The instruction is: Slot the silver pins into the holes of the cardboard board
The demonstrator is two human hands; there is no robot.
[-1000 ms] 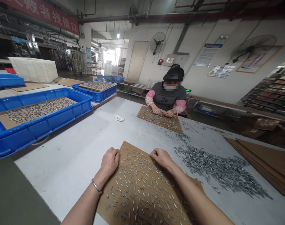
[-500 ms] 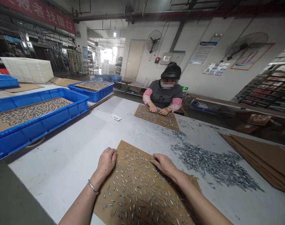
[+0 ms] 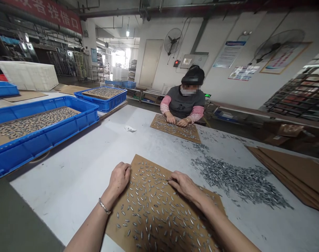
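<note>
"Cardboard sheet [image 3: 116, 235]: where does it lie?"

"On the white surface [image 3: 70, 168], to the left of the heap [image 3: 238, 180] of loose metal bits. Small metal pieces [image 3: 150, 227] are spread over it, mostly apart."

"And the hands?"

"The left hand [image 3: 119, 177] is at the sheet's edge farther from the heap, its fingers curled in; I can't tell whether they grip the edge. The right hand [image 3: 185, 185] is on the heap's side, its fingers drawn close together above the pieces (whether one is pinched there, I can't make out)."

"What could go wrong?"

"My guess is the right forearm [image 3: 222, 224]: it crosses low over the side nearest the heap, so a dip could knock pieces together. A tug by the left hand might jolt the sheet and skid the whole lot."
</note>
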